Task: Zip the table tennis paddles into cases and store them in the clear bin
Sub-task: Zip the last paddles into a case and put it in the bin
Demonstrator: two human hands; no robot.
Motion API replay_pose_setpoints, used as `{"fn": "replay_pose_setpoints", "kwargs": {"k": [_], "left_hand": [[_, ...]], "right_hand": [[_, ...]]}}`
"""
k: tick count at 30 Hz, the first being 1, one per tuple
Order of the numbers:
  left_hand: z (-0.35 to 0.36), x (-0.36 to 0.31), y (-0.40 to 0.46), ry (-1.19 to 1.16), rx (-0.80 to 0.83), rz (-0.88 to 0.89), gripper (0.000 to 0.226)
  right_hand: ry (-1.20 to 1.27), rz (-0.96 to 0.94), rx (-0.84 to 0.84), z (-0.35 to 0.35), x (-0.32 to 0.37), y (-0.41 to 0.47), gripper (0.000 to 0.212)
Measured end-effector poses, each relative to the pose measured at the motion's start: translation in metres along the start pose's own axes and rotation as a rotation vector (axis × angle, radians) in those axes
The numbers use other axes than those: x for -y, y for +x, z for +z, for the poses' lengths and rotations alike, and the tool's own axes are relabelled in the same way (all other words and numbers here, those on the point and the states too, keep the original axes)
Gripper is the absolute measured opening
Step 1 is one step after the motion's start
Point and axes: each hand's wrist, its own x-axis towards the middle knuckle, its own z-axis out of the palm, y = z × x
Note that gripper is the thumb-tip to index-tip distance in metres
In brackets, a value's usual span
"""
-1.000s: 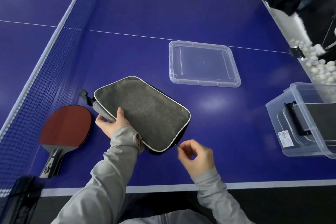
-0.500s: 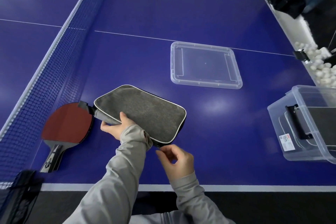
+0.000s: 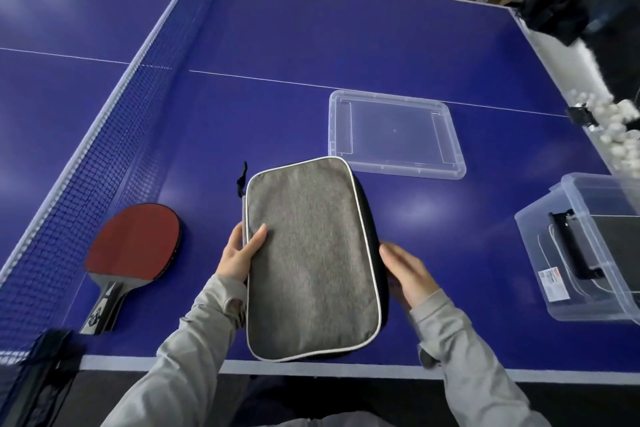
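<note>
Both hands hold the grey case [image 3: 311, 253] by its long edges, left hand [image 3: 240, 253] with thumb on top, right hand [image 3: 405, 272] cupping the far side, likely to carry it toward the clear bin [image 3: 588, 253] beyond the right hand; red paddle [image 3: 135, 241] lies uncased beyond the left.

Bright, even indoor light over a glossy blue table [image 3: 311, 45]

Soft glare patches sheen the tabletop at far left & centre-right. Shadows faint, short. Wide-angle lens bends the net [image 3: 114, 135] & table edges. Right hand [image 3: 408, 274] slightly motion-blurred; corners soft, far right bkgd dark.
</note>
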Motion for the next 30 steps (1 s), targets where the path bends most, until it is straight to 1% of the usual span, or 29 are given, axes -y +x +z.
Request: {"fn": "replay_pose_setpoints", "kwargs": {"k": [2, 3, 5, 7, 9, 11, 12, 14, 15, 17, 20, 22, 25, 30], "left_hand": [[0.006, -0.001, -0.001, 0.006, 0.037, -0.009, 0.057], [0.01, -0.002, -0.002, 0.019, 0.043, -0.009, 0.053], [0.021, -0.006, -0.004, 0.102, 0.018, 0.0, 0.048], [0.038, -0.01, -0.008, 0.248, -0.048, 0.005, 0.063], [0.06, -0.016, -0.019, 0.366, -0.061, 0.007, 0.073], [0.085, -0.021, -0.04, 0.374, 0.046, 0.03, 0.069], [0.097, -0.021, -0.052, 0.355, 0.123, 0.04, 0.065], [0.114, -0.017, -0.072, 0.279, 0.242, 0.036, 0.058], [0.119, -0.014, -0.078, 0.241, 0.258, 0.027, 0.057], [0.12, -0.008, -0.081, 0.222, 0.236, 0.007, 0.055], [0.111, -0.007, -0.079, 0.26, 0.225, 0.013, 0.048], [0.105, -0.006, -0.077, 0.302, 0.219, 0.028, 0.045], [0.097, -0.001, -0.072, 0.327, 0.205, 0.04, 0.043], [0.083, 0.001, -0.064, 0.379, 0.204, 0.104, 0.041]], "right_hand": [[0.069, -0.013, 0.031, 0.005, -0.001, -0.003, 0.021], [0.093, -0.048, 0.034, 0.006, 0.0, -0.005, 0.021], [0.033, -0.159, 0.004, 0.008, 0.007, -0.011, 0.021], [-0.16, -0.291, -0.08, 0.011, 0.011, -0.019, 0.021], [-0.422, -0.431, -0.22, 0.018, 0.013, -0.026, 0.014], [-0.698, -0.578, -0.379, 0.029, 0.011, -0.032, 0.017], [-0.806, -0.636, -0.415, 0.034, 0.009, -0.035, 0.021], [-0.892, -0.691, -0.421, 0.043, 0.006, -0.039, 0.024], [-0.879, -0.674, -0.405, 0.046, 0.006, -0.041, 0.025], [-0.816, -0.61, -0.357, 0.048, 0.004, -0.042, 0.028], [-0.805, -0.594, -0.298, 0.048, 0.0, -0.043, 0.031], [-0.812, -0.579, -0.286, 0.051, -0.003, -0.042, 0.031], [-0.796, -0.541, -0.282, 0.055, -0.008, -0.037, 0.028], [-0.738, -0.47, -0.222, 0.058, -0.012, -0.03, 0.03]]}}
